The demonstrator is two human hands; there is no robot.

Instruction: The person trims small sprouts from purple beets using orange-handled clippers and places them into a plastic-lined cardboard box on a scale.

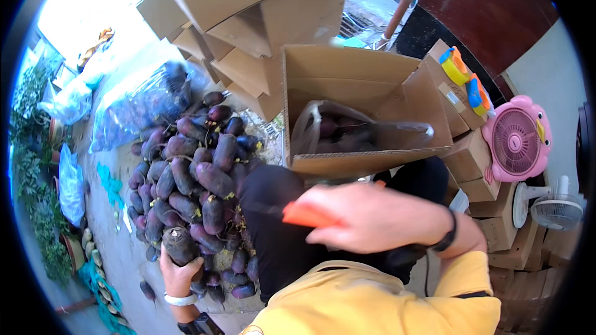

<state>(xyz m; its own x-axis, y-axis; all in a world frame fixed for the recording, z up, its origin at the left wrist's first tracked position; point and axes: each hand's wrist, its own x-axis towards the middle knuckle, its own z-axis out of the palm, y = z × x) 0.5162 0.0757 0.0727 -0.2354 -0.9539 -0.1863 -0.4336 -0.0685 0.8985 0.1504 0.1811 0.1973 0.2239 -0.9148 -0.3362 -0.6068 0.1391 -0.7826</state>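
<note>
My left hand (pixel 176 273) grips a large dark purple radish (pixel 180 245), held at the near edge of a heap of similar radishes (pixel 186 181). In my right hand (pixel 368 216) is a tool with an orange handle (pixel 309 214), raised over my lap. Motion blurs it, and a faint thin blade seems to extend to the left. Beyond my knees stands an open cardboard box (pixel 368 160). A clear plastic bag (pixel 305 125) lines it and has more purple radishes (pixel 347 131) inside.
Empty cartons (pixel 242 70) are stacked behind the box. Two tape dispensers (pixel 465 79) rest on boxes at right, near a pink fan (pixel 517 139) and a small white fan (pixel 556 209). A filled plastic bag (pixel 139 102) lies past the heap; potted plants (pixel 46 223) line the left.
</note>
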